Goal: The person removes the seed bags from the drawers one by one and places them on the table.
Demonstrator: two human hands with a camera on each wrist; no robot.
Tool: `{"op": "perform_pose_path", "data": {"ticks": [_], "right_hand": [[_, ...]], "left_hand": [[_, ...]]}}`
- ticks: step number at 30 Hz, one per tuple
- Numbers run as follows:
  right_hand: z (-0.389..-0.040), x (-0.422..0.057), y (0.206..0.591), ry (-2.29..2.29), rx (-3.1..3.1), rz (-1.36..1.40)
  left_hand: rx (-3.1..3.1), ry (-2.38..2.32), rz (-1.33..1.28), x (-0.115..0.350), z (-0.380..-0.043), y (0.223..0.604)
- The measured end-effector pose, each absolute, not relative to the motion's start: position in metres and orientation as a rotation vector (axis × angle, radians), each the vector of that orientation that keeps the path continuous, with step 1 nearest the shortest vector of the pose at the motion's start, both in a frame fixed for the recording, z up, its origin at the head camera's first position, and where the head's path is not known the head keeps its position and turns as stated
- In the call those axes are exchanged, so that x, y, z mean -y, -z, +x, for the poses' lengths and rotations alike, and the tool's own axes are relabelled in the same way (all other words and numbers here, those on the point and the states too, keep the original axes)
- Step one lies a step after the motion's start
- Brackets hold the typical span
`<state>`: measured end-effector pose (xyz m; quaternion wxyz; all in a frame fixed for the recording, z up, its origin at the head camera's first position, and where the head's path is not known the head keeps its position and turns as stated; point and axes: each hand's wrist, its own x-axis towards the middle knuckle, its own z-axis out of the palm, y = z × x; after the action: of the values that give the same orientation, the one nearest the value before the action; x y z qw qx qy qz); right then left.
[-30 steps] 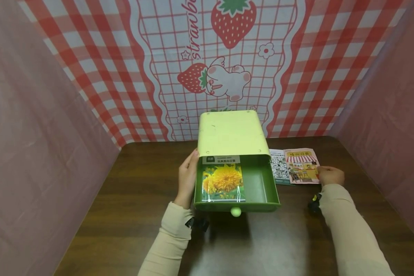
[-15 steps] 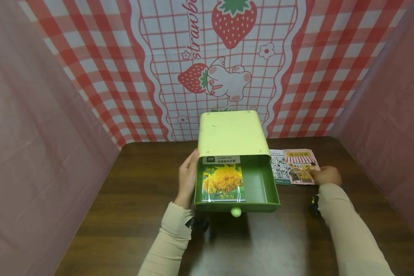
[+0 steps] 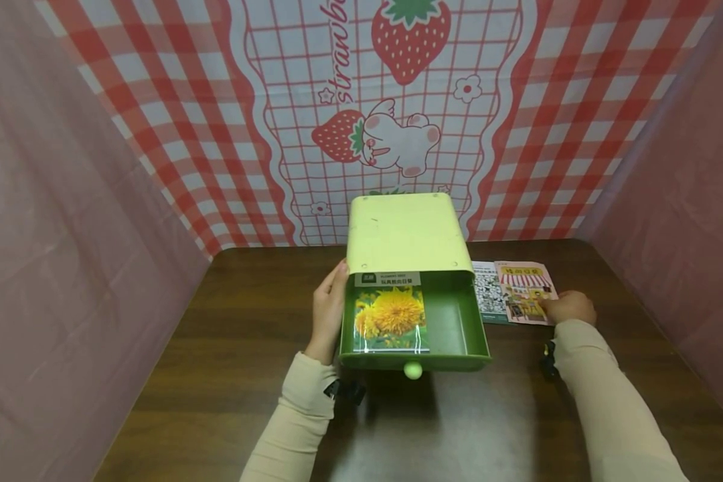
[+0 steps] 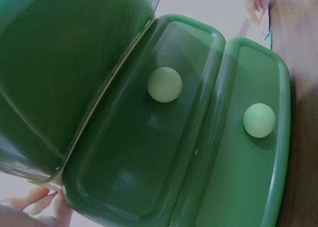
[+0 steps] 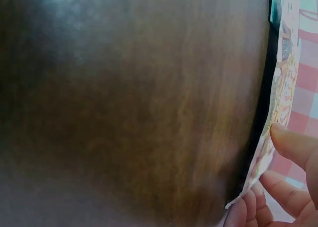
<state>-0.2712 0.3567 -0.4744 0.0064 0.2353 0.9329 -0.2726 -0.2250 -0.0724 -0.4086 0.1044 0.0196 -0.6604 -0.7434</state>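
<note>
Cabinet (image 3: pixel 402 231): stands on the table (image 3: pixel 247 321) at the clock's hub, 12 o'clock pointing away from the person.
Drawer (image 3: pixel 448 321): topmost, pulled out toward 6 o'clock, its round knob (image 3: pixel 412 370) at 6.
Lower drawers (image 4: pixel 139 137): two, pushed in, each with a pale knob.
Yellow packet (image 3: pixel 391 314): in the drawer, picture up, along its 9 o'clock side.
Pink packet (image 3: pixel 524 288): on the table at the cabinet's 3 o'clock, overlapping the white packet (image 3: pixel 489 294) on its own 9 o'clock side.
Left hand (image 3: pixel 328 311): at the cabinet's 8 o'clock, fingers close together and fairly straight, resting against its side.
Right hand (image 3: pixel 572 308): at the pink packet's 4 o'clock, pinching its edge, thumb on the printed face, other fingers at the underside.
Cloth (image 3: pixel 301 181): at 12 o'clock, behind the table, red-and-white checks with strawberries.
</note>
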Motion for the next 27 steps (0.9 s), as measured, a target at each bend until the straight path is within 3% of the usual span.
{"op": "perform_pose_path", "data": {"ticks": [8,14,21,27], "right_hand": [[-0.277,-0.367,0.477,0.760,-2.921,0.701],[-0.281,-0.370,0.471,0.958,-2.890,0.705],[-0.279,-0.344,0.435,1.266,-2.872,0.697],[-0.278,-0.315,0.399,1.411,-2.948,0.479]], "left_hand": [[1.956,2.174,0.056,0.071,-0.225,0.409],[1.956,2.173,0.049,0.072,-0.227,0.411],[1.967,2.183,0.018,0.074,-0.226,0.410],[1.975,2.184,0.009,0.075,-0.226,0.410]]}}
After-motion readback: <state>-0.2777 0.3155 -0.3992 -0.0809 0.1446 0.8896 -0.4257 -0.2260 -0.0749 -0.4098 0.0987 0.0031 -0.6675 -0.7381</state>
